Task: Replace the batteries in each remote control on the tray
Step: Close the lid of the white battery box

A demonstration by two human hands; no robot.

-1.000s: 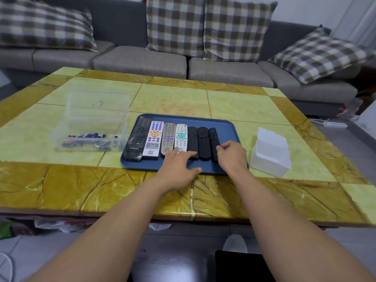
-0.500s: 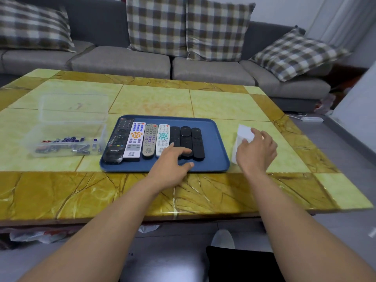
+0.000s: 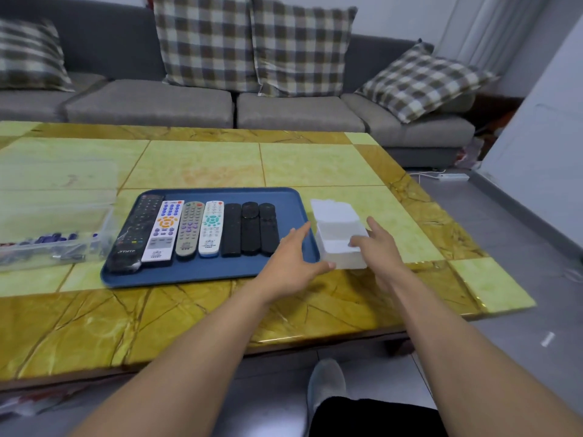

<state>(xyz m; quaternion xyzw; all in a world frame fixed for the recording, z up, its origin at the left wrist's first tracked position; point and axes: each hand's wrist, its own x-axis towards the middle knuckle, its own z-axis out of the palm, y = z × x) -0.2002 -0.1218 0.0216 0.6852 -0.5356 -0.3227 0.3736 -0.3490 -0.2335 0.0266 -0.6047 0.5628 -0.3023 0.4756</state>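
A blue tray [image 3: 205, 272] holds several remotes side by side: a big black one [image 3: 135, 231], a white one with orange keys [image 3: 164, 228], a grey one [image 3: 189, 228], a white one with teal keys [image 3: 212, 227] and three slim black ones [image 3: 250, 228]. A white box [image 3: 334, 222] stands against the tray's right edge. My right hand [image 3: 378, 244] clasps the box's right side, thumb on its front. My left hand [image 3: 293, 263] hovers over the tray's right corner with fingers spread, its thumb tip at the box's lower front corner.
A clear plastic container [image 3: 53, 244] with loose batteries sits left of the tray. The yellow marble table [image 3: 189, 316] ends just below my forearms. A grey sofa [image 3: 151, 102] with checked cushions runs behind the table. A power strip [image 3: 452, 177] lies on the floor at the right.
Both hands left the black remotes. The right hand went right to the white box and took hold of it, the left hand followed. The box now stands closer to the tray.
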